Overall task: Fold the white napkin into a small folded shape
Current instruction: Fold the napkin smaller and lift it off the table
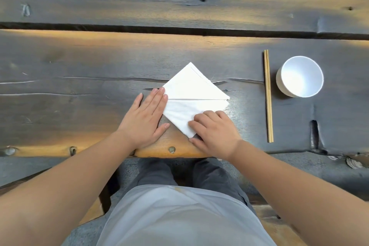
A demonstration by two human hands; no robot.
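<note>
The white napkin [191,90] lies on the dark wooden table [79,86], turned like a diamond, with a straight crease or edge running across its middle. My left hand [144,118] rests flat with fingers together, its fingertips touching the napkin's left corner. My right hand [214,132] presses down on the napkin's near right part with fingers curled, covering the lower corner. I cannot tell whether it pinches a layer.
A pair of wooden chopsticks [268,96] lies lengthwise to the right of the napkin. A white cup [300,77] stands just beyond them. The table's near edge [171,153] runs right below my hands. A gap between planks [179,30] crosses farther back.
</note>
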